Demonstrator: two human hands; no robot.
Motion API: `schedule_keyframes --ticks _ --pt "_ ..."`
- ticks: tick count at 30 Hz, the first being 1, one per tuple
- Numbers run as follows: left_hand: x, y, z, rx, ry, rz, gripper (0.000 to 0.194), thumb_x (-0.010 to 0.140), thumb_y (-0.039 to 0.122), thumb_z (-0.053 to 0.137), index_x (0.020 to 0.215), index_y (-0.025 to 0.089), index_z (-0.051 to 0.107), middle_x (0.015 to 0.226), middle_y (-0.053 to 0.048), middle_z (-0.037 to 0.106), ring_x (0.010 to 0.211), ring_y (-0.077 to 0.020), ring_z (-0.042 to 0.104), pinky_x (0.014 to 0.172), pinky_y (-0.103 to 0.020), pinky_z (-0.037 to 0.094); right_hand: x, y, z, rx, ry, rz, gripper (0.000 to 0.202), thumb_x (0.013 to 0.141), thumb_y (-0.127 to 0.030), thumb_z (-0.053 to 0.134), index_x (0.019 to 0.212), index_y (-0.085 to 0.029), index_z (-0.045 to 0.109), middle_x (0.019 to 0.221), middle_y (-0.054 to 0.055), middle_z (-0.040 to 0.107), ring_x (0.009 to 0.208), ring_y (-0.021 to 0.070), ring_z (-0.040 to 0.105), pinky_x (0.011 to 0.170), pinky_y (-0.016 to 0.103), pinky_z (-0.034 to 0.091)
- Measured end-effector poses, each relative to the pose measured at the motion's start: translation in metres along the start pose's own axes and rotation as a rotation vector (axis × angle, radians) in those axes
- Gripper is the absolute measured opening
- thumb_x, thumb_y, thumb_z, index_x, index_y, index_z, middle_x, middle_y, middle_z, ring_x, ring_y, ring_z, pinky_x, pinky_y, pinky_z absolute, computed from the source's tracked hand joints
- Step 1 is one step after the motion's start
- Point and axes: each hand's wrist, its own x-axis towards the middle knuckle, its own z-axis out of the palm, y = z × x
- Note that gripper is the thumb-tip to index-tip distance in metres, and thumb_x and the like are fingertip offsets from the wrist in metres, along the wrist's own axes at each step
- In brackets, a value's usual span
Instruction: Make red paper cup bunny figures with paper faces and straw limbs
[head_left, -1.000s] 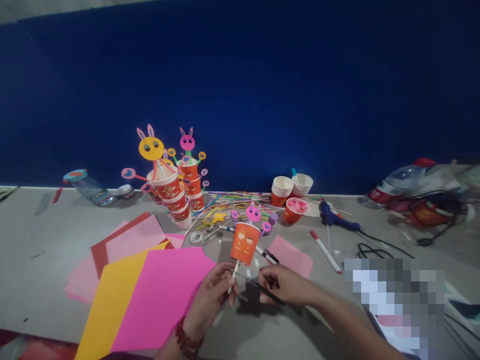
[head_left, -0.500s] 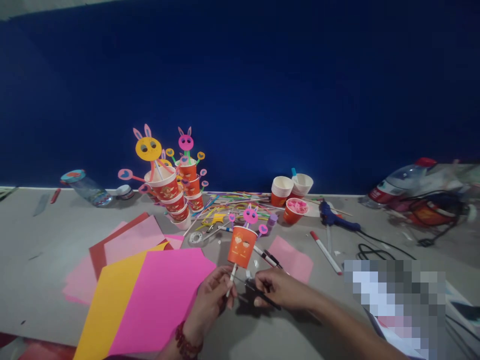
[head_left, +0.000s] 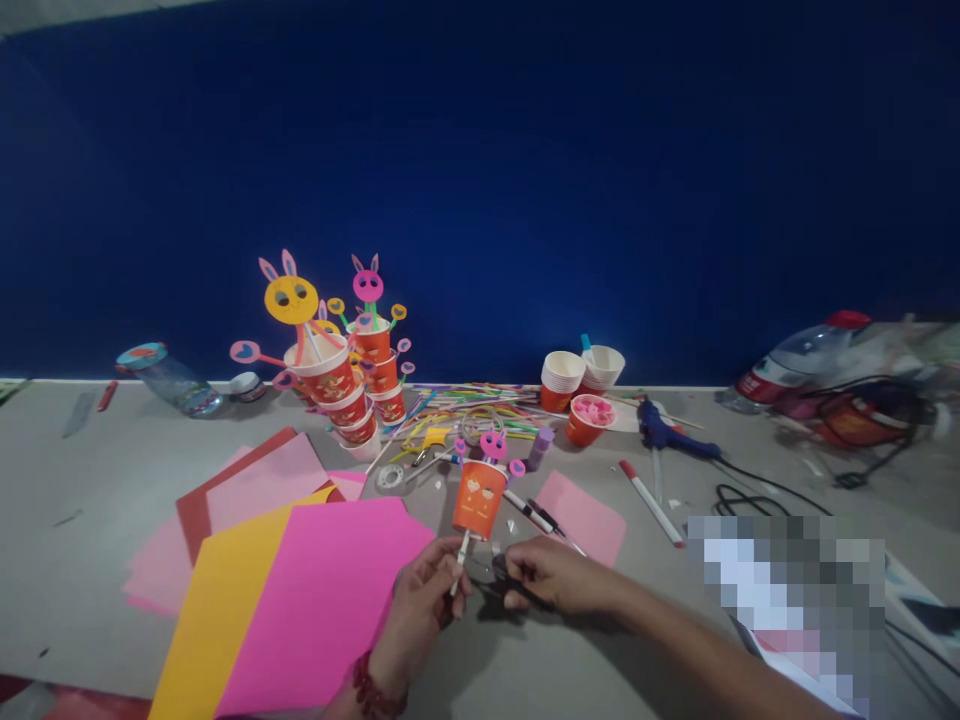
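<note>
Near the table's [head_left: 82, 610] front edge, left fingers [head_left: 436, 571] pinch the stick [head_left: 460, 565] under the orange cup [head_left: 478, 500], best kept steady; right fingers [head_left: 519, 561] grip a dark tool [head_left: 537, 599]

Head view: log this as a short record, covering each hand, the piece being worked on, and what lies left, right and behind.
Left hand: pinches the white stick
Right hand: grips a dark tool, type unclear
Workpiece: orange cup, slightly tilted, stick at its base, pink rabbit head above its rim
Left: magenta sheet overlapping yellow sheet
Right: blue glue gun, red-capped marker
Behind: rabbit-topped cup stacks, blue wall
</note>
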Motion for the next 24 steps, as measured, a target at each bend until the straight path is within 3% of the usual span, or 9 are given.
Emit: schedule_keyframes --ticks 9,15,18,20,22,24 --pt "0.000 0.000 0.000 -0.055 0.028 -0.014 0.053 0.068 0.046 0.087 0.104 0.015 0.064 0.062 0.003 0.065 0.044 -0.0066 0.051 0.047 -0.020 0.031 0.001 0.000 0.002 -0.020 0.055 0.026 0.041 0.077 -0.046 0.074 0.063 -0.020 0.046 0.058 -0.007 0.045 0.059 0.0109 0.037 0.055 0.022 0.025" --pt "-0.006 -0.001 -0.015 0.029 0.015 0.010 0.064 0.074 0.052 0.082 0.121 0.020 0.051 0.068 0.003 0.068 0.048 -0.0111 0.057 0.048 -0.022 0.037 -0.022 -0.007 -0.002 0.040 0.079 0.107 0.037 0.069 -0.041 0.079 0.062 -0.020 0.049 0.058 -0.007 0.045 0.057 0.0108 0.039 0.051 0.021 0.025" --pt "-0.014 0.013 -0.030 0.207 -0.015 0.006 0.070 0.079 0.057 0.076 0.131 0.021 0.046 0.071 0.000 0.069 0.050 -0.0149 0.061 0.047 -0.024 0.040 -0.045 -0.006 -0.010 -0.014 0.155 0.135 0.036 0.069 -0.039 0.079 0.062 -0.020 0.049 0.058 -0.006 0.046 0.056 0.0113 0.040 0.052 0.021 0.027" --pt "-0.015 0.030 -0.041 0.378 -0.053 0.042 0.052 0.086 0.056 0.069 0.121 0.021 0.054 0.075 -0.002 0.069 0.055 -0.0160 0.063 0.050 -0.026 0.044 -0.063 -0.004 -0.021 -0.116 0.265 0.192 0.030 0.073 -0.038 0.077 0.065 -0.021 0.053 0.060 -0.005 0.051 0.057 0.0131 0.045 0.053 0.022 0.029" --pt "-0.008 0.051 -0.048 0.578 -0.050 0.181 0.035 0.093 0.052 0.060 0.110 0.021 0.061 0.080 -0.004 0.069 0.062 -0.0171 0.066 0.057 -0.028 0.050 -0.079 0.001 -0.033 -0.288 0.385 0.254 0.024 0.079 -0.039 0.071 0.070 -0.022 0.057 0.065 -0.002 0.060 0.061 0.0163 0.052 0.055 0.023 0.030" --pt "0.008 0.071 -0.051 0.793 0.014 0.359 0.030 0.095 0.047 0.056 0.112 0.023 0.063 0.087 -0.005 0.072 0.074 -0.0205 0.071 0.071 -0.033 0.057 -0.091 0.009 -0.041 -0.461 0.480 0.309 0.022 0.086 -0.039 0.063 0.071 -0.023 0.059 0.070 0.001 0.066 0.065 0.0188 0.058 0.057 0.025 0.031"
